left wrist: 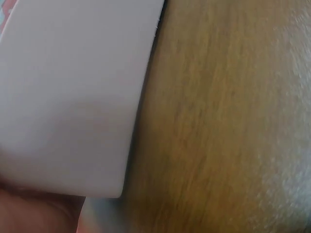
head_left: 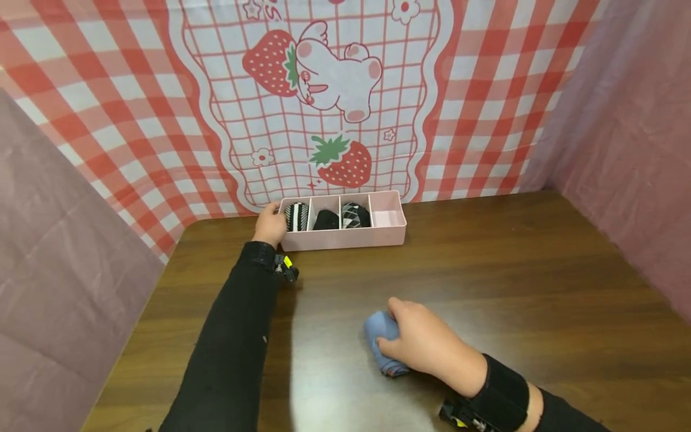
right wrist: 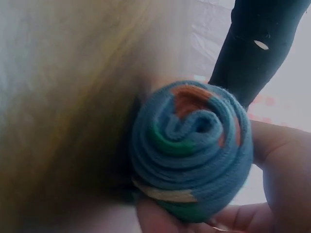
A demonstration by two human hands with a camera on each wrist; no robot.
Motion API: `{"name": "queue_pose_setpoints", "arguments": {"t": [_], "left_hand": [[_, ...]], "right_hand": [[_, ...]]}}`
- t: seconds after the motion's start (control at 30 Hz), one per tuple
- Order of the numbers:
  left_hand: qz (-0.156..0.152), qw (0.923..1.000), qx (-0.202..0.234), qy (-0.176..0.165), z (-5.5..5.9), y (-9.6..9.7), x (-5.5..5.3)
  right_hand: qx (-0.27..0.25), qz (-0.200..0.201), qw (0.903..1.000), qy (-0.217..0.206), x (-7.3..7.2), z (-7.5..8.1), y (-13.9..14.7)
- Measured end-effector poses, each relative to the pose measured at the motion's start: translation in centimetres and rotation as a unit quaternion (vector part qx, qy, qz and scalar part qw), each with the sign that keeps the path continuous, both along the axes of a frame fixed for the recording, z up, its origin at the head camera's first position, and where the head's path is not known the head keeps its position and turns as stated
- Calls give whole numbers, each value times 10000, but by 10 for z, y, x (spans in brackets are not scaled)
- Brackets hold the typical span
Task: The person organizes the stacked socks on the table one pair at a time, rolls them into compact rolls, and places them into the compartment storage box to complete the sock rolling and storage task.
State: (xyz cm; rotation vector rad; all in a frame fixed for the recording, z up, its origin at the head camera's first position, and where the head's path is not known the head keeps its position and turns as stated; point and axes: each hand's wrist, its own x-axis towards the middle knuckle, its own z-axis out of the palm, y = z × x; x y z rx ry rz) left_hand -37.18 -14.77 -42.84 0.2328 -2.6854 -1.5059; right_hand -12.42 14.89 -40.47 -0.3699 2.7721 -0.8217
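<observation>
A rolled-up blue pair of socks [head_left: 382, 333] is in my right hand [head_left: 432, 345], low over the front middle of the table. In the right wrist view the roll's spiral end [right wrist: 192, 141] shows, blue with orange, green and cream patches, gripped between fingers and thumb. At the back of the table, my left hand [head_left: 271, 227] holds the left end of a long pink divided box [head_left: 345, 240]. Its compartments hold, from the left, a striped sock roll [head_left: 296, 217], a black roll [head_left: 326, 220] and a black-and-white checked roll [head_left: 355, 215]; the rightmost compartment [head_left: 386, 211] shows only bare pink.
The brown wooden table [head_left: 513, 270] lies under both hands. Behind the box hangs a red-and-white checked cloth [head_left: 486, 108] with strawberry prints. Pink drapes [head_left: 621, 138] enclose the sides. My left forearm [head_left: 227, 348] extends across the table's left part.
</observation>
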Motion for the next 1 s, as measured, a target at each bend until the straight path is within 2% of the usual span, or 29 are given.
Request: {"name": "queue_pose_setpoints", "arguments": {"t": [0.3, 0.4, 0.5, 0.6, 0.73, 0.87, 1.0], "left_hand": [[-86, 9998, -153, -85, 0, -1, 2], [-152, 9998, -87, -122, 1, 1, 3], [-129, 9998, -33, -164, 3, 1, 3], [-102, 9998, -14, -159, 2, -1, 2], [-136, 9998, 9, -151, -1, -2, -2], [-132, 9997, 12, -195, -2, -1, -3], [-150, 9996, -1, -234, -2, -3, -2]], "right_hand": [[-177, 178, 9985, -492, -2, 7, 2], [-179, 360, 9981, -458, -7, 9, 4], [36, 459, 9985, -294, -15, 13, 6], [325, 419, 9985, -136, -29, 22, 7], [567, 219, 9981, 89, -57, 41, 14], [569, -19, 9977, 360, -90, 63, 22], [417, -427, 9965, 579, -124, 80, 21]]}}
